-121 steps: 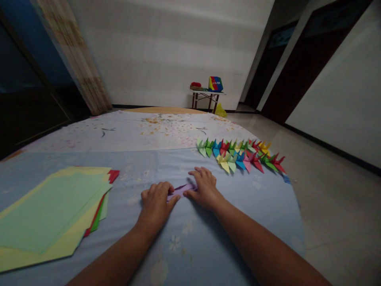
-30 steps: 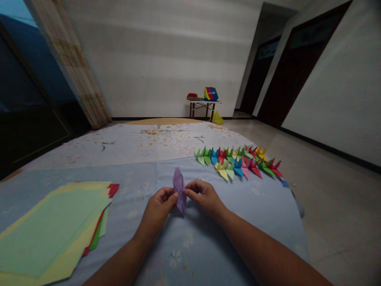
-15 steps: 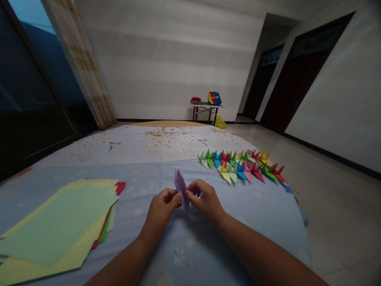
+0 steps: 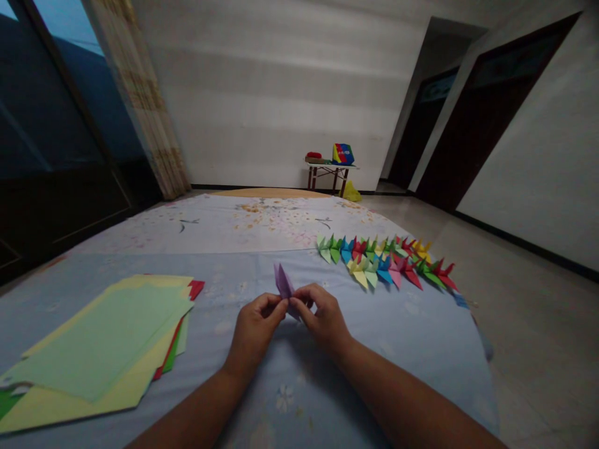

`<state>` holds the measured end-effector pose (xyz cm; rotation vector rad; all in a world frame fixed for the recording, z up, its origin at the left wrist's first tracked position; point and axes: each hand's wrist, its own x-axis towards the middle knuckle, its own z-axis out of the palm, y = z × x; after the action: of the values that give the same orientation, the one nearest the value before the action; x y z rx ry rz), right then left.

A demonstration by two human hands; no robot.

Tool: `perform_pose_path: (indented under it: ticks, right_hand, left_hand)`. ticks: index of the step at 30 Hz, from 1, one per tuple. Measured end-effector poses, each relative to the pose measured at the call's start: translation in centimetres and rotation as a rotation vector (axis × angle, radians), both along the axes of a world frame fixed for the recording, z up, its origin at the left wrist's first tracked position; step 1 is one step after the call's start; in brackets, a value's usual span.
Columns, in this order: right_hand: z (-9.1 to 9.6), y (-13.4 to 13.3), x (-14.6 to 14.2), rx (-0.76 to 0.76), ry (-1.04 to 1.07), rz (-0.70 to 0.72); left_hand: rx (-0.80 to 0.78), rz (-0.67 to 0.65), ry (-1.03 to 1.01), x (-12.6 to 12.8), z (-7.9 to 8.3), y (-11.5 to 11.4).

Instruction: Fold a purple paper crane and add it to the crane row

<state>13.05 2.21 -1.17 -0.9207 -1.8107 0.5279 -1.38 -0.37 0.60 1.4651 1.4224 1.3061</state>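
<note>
A small folded purple paper piece point(image 4: 283, 282) is held up just above the blue cloth. My left hand point(image 4: 255, 327) pinches its lower left side with thumb and fingers closed. My right hand point(image 4: 322, 315) pinches its lower right side, fingers curled. The paper's point sticks up between the two hands, tilted left. Both forearms reach in from the bottom of the view.
A stack of large green, yellow and red paper sheets point(image 4: 98, 343) lies at the left on the blue cloth point(image 4: 281, 399). Two rows of several coloured folded paper cranes point(image 4: 384, 259) lie at the right. A small table with objects point(image 4: 332, 165) stands by the far wall.
Four seconds ago both hands pressed the purple paper flat on the cloth. It has since been lifted and stood upright, and over the last second it was lowered and tilted between the fingers.
</note>
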Motion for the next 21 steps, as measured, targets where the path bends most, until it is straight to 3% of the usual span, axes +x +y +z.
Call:
perform_pose_path:
  ticks: [9,21]
  right_hand:
    - [0.05,0.47,0.61,0.093,0.003,0.030]
    - [0.12,0.03,0.21,0.093,-0.030,0.051]
  left_hand:
    - [0.033,-0.066,0.017,0.22,-0.89,-0.23]
    - [0.017,0.048,0.100,0.01,-0.23,0.06]
